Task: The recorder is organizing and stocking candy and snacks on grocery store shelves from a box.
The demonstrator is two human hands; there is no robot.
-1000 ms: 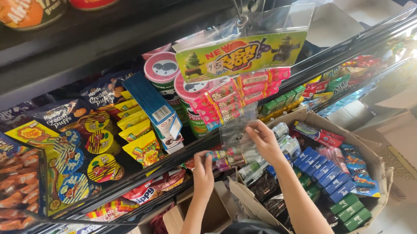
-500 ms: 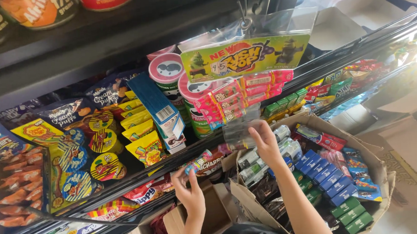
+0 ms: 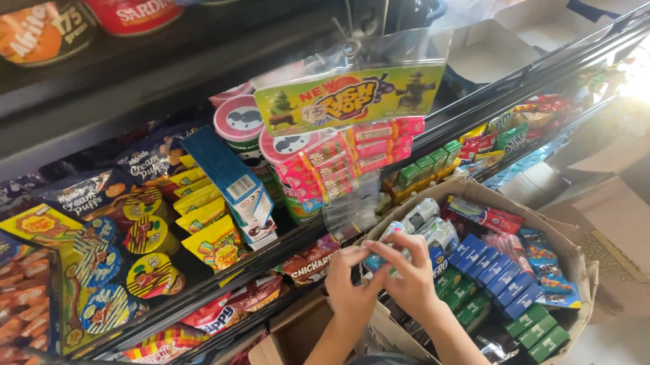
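a black wire shelf point(image 3: 160, 309) runs slantwise, lower at the left end. on it, from the left end: orange snack bags point(image 3: 7, 330), round striped lollipop packs point(image 3: 102, 286), yellow candy packets point(image 3: 210, 242), a blue upright box point(image 3: 231, 182), round pink-lidded tubs point(image 3: 240, 124), and pink candy bars point(image 3: 353, 154). towards the right end lie small green boxes point(image 3: 422, 170) and red packets point(image 3: 542, 109). a darker shelf point(image 3: 130, 74) above carries cans point(image 3: 130, 8).

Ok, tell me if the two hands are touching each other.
Touching. The head view shows the left hand and right hand meeting at the fingertips around a small blue-and-white packet, with no gap.
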